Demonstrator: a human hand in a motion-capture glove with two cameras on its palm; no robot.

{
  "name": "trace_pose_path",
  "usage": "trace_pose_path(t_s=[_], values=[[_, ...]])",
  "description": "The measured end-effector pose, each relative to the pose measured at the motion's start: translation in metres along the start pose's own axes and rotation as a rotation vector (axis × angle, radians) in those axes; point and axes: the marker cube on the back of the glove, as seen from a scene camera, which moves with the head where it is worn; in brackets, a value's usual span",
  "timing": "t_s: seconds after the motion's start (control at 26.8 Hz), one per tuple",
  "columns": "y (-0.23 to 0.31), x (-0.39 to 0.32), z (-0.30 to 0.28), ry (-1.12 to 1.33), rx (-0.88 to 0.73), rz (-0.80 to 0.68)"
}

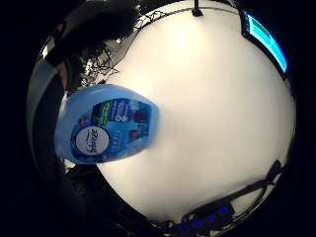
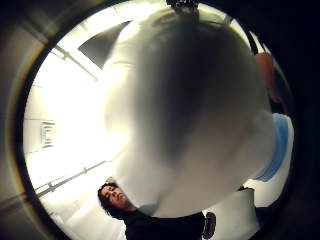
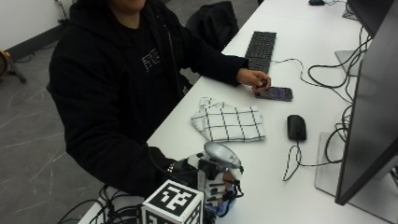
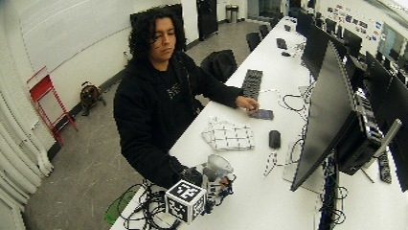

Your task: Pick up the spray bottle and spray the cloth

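Note:
Near the table's front edge, my gloved right hand (image 3: pixel 200 179) (image 4: pixel 203 178) grips the spray bottle (image 3: pixel 221 156) (image 4: pixel 219 165) by its neck, fingers curled round it. The bottle's pale grey-white head sticks up above the glove, and its blue body shows below. The little finger side palm view has that blue labelled body (image 1: pixel 106 131) over the white table. The spray head (image 2: pixel 190 115) fills the thumb side palm view. The cloth (image 3: pixel 229 122) (image 4: pixel 228 135), white with a black grid, lies folded on the table, farther along than the bottle. I cannot tell whether the bottle stands on the table.
The person's bare hand (image 3: pixel 253 78) rests on a phone (image 3: pixel 274 94) beyond the cloth. A black mouse (image 3: pixel 296 127) with its cable lies beside the cloth. A keyboard (image 3: pixel 261 46) sits farther back. A large monitor (image 3: pixel 367 116) stands along the table's far side.

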Motion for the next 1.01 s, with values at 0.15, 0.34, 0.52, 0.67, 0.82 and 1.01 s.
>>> trace_pose_path(t_s=[0.15, 0.34, 0.52, 0.67, 0.82, 1.01], values=[[0.0, -0.006, 0.006, -0.097, 0.068, 0.006], [-0.008, -0.009, 0.014, -0.134, 0.192, -0.017], [-0.014, -0.01, 0.017, -0.1, 0.312, -0.075], [-0.015, -0.011, 0.018, -0.077, 0.339, -0.107], [-0.014, -0.01, 0.019, -0.064, 0.334, -0.121], [-0.014, -0.009, 0.02, -0.054, 0.342, -0.127]])
